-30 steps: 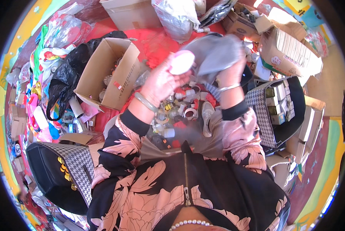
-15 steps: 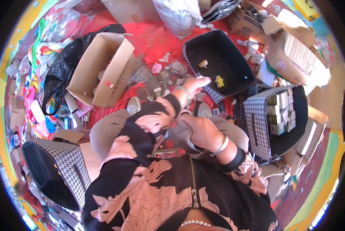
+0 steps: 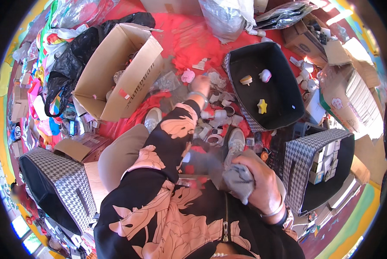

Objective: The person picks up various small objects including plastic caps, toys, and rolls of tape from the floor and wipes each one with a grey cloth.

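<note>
My right hand (image 3: 264, 183) is closed round a crumpled grey cloth (image 3: 238, 179) in front of my right knee; the cloth's lower end is blurred. My left hand (image 3: 200, 84) reaches out to the floor, close to a pink figure (image 3: 187, 76) and some crumpled clear plastic (image 3: 217, 79). Its fingers are smeared by motion, so I cannot see what they touch. Ahead on the right stands a black-lined fabric bin (image 3: 284, 103). In it lie a yellow star (image 3: 262, 106), a brown-and-cream piece (image 3: 246, 80) and a white-and-purple piece (image 3: 265, 76).
A tall cardboard box (image 3: 135, 82) stands ahead left. A houndstooth bin (image 3: 292, 164) with small boxes is at my right, another houndstooth bin (image 3: 68, 172) at my left. Tape rolls (image 3: 214, 139) and scraps lie between my shoes (image 3: 236, 142). More cartons (image 3: 346, 93) stand far right.
My left hand has drawn back from the bin to the floor pile, and a white-and-purple piece now lies in the bin. My right hand has moved right and back, now showing the grey cloth.
</note>
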A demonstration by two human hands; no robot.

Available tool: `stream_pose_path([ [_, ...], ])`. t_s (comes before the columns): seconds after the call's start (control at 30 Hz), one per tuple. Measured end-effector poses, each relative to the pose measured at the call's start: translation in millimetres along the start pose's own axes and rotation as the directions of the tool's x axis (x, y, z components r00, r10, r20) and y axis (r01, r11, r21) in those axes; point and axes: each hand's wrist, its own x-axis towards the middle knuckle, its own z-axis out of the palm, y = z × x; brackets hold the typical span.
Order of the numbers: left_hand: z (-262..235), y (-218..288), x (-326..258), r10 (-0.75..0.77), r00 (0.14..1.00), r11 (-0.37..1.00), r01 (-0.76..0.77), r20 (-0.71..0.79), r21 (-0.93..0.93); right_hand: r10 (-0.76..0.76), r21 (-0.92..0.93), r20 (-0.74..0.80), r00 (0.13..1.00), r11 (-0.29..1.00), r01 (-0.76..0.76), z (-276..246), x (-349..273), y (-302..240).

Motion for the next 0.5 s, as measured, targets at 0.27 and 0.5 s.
stream_pose_path([
  [0.27,-58,-71,90,-0.165,0.982,0.835,0.186,-0.087,0.518,0.273,0.039,0.076,0.959,0.960,-0.276,-13,19,15],
  [0.5,-35,-61,99,-0.190,0.981,0.679,0.152,-0.028,0.718,0.301,0.099,0.088,0.950,0.946,-0.309,-9,34,13],
])
